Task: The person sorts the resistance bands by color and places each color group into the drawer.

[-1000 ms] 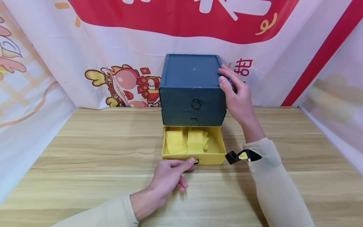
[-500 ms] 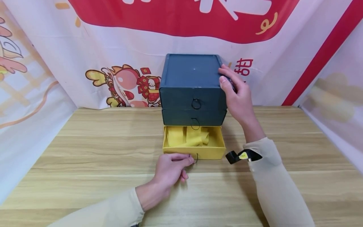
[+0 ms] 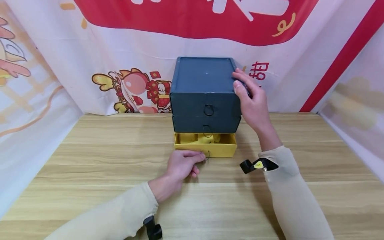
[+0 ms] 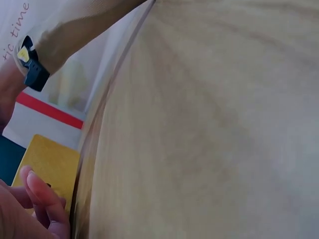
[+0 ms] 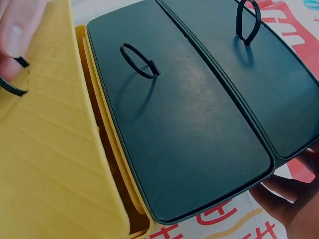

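Note:
A small chest has two dark blue drawers (image 3: 207, 124) above a yellow drawer (image 3: 222, 150). That bottom drawer stands partly pulled out, with yellow folded strips (image 3: 207, 139) inside, mostly hidden. My left hand (image 3: 181, 164) pinches the black ring pull (image 5: 12, 90) on its front between thumb and finger. At the chest's upper right, my right hand (image 3: 254, 104) rests against the side, fingertips at the top edge. In the right wrist view its spread fingers (image 5: 279, 196) lie along the chest's side. Both blue drawers are closed, each with a black loop (image 5: 137, 62).
The chest stands on a wood-grain table (image 3: 120, 166), close to a printed white and red cloth backdrop (image 3: 144, 46). Fabric walls flank the table left and right. A black wrist camera (image 3: 253, 165) sits on the right sleeve.
My left hand has moved forward, sliding the yellow drawer further into the chest. Less of the yellow strips shows. My right hand has stayed at the chest's side.

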The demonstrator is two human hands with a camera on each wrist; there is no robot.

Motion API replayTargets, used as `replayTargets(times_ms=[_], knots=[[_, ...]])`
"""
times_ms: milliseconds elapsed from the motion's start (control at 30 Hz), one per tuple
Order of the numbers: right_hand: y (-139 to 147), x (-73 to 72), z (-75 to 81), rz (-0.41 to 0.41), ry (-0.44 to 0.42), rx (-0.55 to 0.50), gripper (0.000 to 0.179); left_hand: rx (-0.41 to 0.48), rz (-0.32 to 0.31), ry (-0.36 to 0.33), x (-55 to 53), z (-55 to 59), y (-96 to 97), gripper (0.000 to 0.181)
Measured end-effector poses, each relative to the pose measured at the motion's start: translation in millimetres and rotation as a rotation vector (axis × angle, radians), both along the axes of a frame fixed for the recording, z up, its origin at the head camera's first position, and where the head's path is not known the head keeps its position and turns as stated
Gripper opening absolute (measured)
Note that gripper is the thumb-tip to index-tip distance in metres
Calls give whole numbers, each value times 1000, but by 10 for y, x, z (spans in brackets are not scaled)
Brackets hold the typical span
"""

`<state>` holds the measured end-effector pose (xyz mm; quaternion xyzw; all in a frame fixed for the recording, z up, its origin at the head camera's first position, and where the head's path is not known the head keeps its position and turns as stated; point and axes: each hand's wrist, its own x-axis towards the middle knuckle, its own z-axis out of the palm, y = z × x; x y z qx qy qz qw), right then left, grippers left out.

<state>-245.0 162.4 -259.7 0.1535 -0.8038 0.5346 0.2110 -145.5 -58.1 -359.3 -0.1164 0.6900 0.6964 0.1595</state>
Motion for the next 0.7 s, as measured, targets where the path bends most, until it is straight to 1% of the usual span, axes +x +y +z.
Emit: replayTargets(times_ms=[100, 200, 367, 533, 700], knots=[[-4, 1, 3, 3, 2, -4, 48, -14, -13, 3, -82, 4, -12, 24], [-8, 2, 7, 8, -2, -7, 48, -17, -12, 10, -151, 15, -24, 26], [-3, 2, 7, 4, -7, 1, 48, 6, -7, 3, -255, 15, -14, 29], [-3, 6, 3, 1, -10, 1, 48, 5, 1, 5, -332, 18, -5, 28], [-1, 4, 6, 1, -11, 0, 49, -1, 0, -1, -383, 37, -3, 26]])
